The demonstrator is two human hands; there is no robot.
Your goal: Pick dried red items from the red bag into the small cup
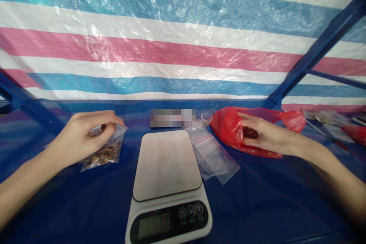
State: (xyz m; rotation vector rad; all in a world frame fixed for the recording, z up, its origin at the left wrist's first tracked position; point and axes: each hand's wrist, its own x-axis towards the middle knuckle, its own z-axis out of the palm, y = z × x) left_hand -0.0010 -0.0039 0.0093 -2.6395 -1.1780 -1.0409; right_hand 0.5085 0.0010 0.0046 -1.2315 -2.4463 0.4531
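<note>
Surface (85, 206): blue, scale (167, 167) centre frame.
Left hand (82, 137): fingers pinch clear pouch (107, 152).
Right hand (265, 135): fingers curled inside red bag (228, 129).
Risk: loosely pinched pouch could spill, I judge.

A table covered with dark blue sheeting (257, 198) carries everything here. A white kitchen scale (168, 187) sits at the middle of it, its display turned toward the near edge. Just right of the scale lie a few empty clear zip bags (213, 154), one overlapping the next. Beyond those, behind the scale's far right corner, stands a small clear cup (206, 119). Further right of the scale rests a crumpled red plastic bag (228, 129). Directly behind the scale lies a flat, blurred object (172, 118). Far to the right of the scale, near the table's edge, more packets (334, 120) lie scattered.
</note>
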